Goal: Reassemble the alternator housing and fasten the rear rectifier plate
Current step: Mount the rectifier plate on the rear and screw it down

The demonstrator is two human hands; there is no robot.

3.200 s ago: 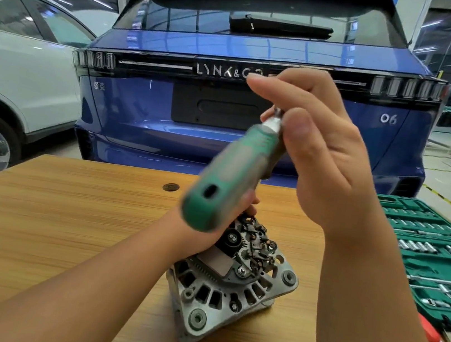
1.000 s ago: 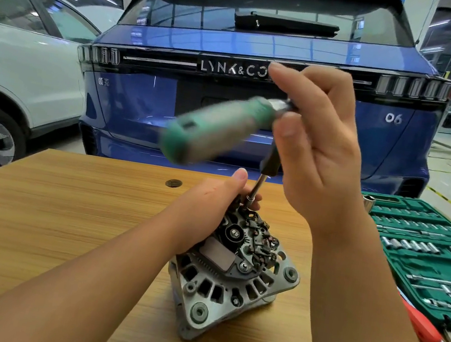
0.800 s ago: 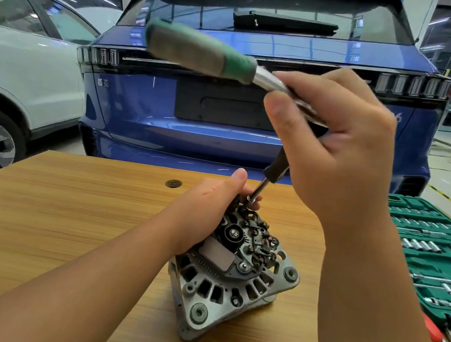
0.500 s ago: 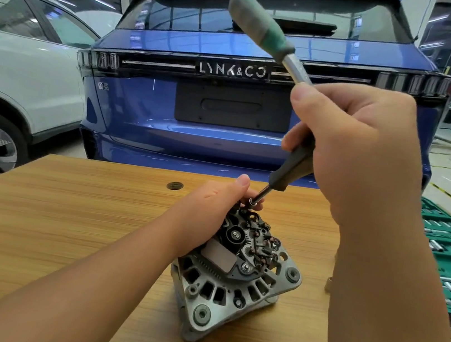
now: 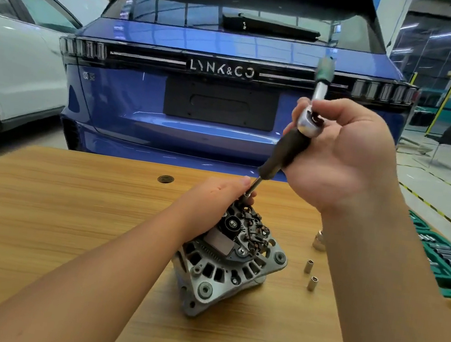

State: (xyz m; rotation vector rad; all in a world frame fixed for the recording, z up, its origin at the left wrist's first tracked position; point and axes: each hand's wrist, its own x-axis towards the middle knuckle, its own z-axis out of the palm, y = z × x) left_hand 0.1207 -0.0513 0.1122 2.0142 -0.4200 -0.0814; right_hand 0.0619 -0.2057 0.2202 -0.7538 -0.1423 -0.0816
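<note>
your right hand (image 5: 346, 156) is wrapped around the head of the ratchet (image 5: 312, 119), whose green handle points up and away from you; below the head a dark extension (image 5: 282, 153) runs down and to the left to a small socket that meets the far edge of the rectifier plate (image 5: 250, 233). your left hand (image 5: 214, 198) is curled over the far top of the alternator (image 5: 229, 262), holding it tilted on the wooden surface (image 5: 64, 220), with a fingertip right beside the socket.

by the look of it, the housing is already back together: both halves sit closed and bolt heads show at the corner lugs nearest you. the plate is in place on the rear face, and one of its screws is visible near the middle. you seem to be running down a fastener on the far side, hidden by your fingers, so i cannot tell how far it is seated.

three loose sockets (image 5: 311, 276) lie on the surface just right of the alternator, and the green socket case (image 5: 450, 263) sits open farther right. whether any plate fasteners or a rear cover remain to be fitted is not shown.
</note>
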